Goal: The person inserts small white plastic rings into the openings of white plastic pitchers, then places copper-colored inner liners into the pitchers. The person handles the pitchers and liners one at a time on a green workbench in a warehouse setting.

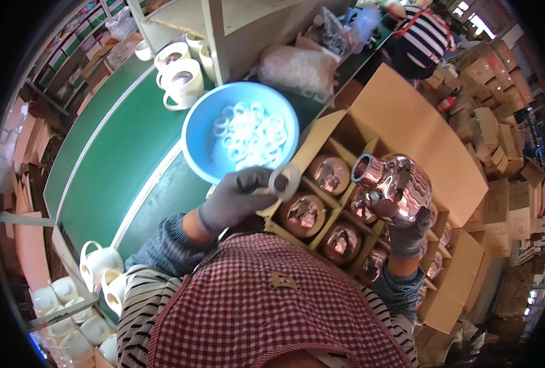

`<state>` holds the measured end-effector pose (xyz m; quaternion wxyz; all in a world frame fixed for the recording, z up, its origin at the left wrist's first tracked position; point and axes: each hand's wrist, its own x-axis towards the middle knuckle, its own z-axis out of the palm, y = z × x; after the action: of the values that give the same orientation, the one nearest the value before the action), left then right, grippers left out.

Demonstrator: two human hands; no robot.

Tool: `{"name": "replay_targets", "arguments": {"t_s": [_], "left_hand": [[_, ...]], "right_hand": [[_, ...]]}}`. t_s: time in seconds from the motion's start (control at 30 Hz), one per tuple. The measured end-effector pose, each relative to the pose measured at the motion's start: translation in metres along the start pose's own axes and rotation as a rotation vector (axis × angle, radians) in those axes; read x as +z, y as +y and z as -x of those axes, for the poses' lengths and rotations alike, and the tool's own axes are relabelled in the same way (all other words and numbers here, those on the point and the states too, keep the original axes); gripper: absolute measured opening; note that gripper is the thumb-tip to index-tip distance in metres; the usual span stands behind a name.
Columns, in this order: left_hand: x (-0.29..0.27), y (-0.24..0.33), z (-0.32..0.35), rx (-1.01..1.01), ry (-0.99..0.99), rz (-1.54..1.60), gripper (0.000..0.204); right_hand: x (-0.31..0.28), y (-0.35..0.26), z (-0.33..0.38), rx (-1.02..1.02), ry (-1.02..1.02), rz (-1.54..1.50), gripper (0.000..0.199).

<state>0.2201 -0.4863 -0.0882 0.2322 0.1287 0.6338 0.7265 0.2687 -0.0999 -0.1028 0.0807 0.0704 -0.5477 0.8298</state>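
My left hand point(231, 201), in a grey glove, pinches a translucent white ring point(295, 179) between thumb and fingers. On the right, my gloved right hand point(410, 238) grips the rounded body of a shiny, mirror-like glass flask liner point(410, 184). The liner lies tilted, its open neck pointing left toward the ring, with a gap between them. Below it stands an open cardboard carton point(416, 132), divided into cells that hold several similar liners point(306, 216). A light blue basin point(194, 147) with many loose white rings point(248, 132) sits just beyond my left hand.
White jugs point(183, 83) stand behind the basin on the green table point(110, 144), and more jugs point(101, 265) are at lower left. A bag point(300, 67) lies past the basin. Another person point(416, 40) is at the far right, near stacked cartons point(490, 132).
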Motion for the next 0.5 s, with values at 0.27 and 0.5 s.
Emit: {"name": "replay_targets", "arguments": {"t_s": [0.27,0.5], "left_hand": [[0.009,-0.019,-0.008,0.454,0.039,-0.281,0.028],[0.023,-0.015,0.002,0.599,0.098,-0.359,0.030]], "right_hand": [[0.058,0.054,0.022,0.144,-0.044,-0.357,0.054],[0.056,0.069,0.025,-0.020,-0.099,0.187,0.077]]}}
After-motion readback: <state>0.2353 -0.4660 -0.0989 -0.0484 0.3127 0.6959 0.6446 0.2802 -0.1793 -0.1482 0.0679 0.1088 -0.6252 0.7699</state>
